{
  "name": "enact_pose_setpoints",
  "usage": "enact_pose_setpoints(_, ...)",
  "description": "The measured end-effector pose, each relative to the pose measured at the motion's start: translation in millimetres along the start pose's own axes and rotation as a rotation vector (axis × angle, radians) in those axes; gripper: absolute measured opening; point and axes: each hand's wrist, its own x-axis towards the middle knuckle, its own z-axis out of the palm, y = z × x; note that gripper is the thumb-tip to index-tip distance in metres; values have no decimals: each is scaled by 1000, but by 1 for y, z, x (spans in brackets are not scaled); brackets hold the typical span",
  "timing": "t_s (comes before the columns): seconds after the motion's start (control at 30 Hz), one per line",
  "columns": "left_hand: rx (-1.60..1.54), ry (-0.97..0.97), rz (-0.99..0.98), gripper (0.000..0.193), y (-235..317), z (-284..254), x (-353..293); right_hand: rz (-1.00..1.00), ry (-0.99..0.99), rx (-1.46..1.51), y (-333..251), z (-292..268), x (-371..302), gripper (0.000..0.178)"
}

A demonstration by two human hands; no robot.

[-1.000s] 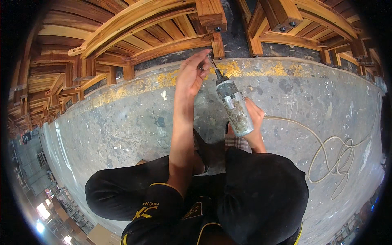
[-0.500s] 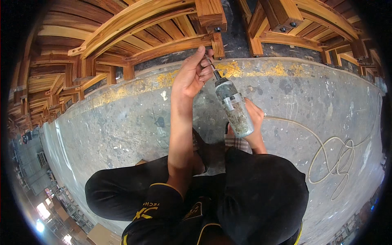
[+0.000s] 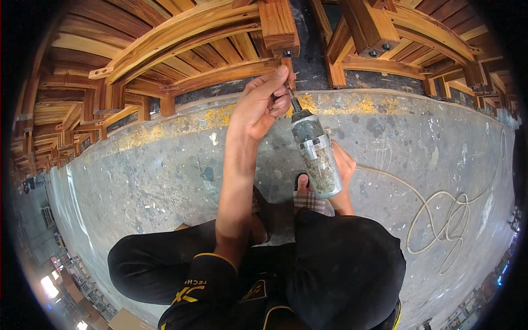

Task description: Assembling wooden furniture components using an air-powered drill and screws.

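Power driver [image 3: 318, 162] fills the gripping right hand [image 3: 343, 164], left hand [image 3: 258, 107] closed on its bit [image 3: 293, 96], cardboard box's [image 3: 130, 320] contents hidden.

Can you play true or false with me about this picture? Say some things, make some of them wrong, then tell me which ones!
1. The right hand holds a grey tool. True.
2. The left hand is far away from the tool. False: the left hand is right by its thin tip.
3. A pale hose or cable lies in loops on the floor. True.
4. The worn paint strip is blue. False: the worn paint strip is yellow.
5. There is wooden furniture beyond the hands. True.
6. The trousers are white. False: the trousers are black.
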Motion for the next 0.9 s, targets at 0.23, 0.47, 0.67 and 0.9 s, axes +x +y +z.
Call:
enact_pose_setpoints(0.23, 334, 96, 200, 32, 9, 26, 4, -94, 82, -70, 8, 12, 14, 31)
enact_pose_setpoints(0.47, 286, 80, 252, 35, 21, 29, 5, -145, 109, -120, 8, 17, 30, 24)
enact_pose_setpoints(0.67, 282, 93, 228, 33, 24, 29, 6, -140, 105, -134, 6, 19, 32, 23)
enact_pose_setpoints(0.9, 278, 75, 227, 33, 24, 27, 7, -143, 114, -115, 8, 21, 32, 22)
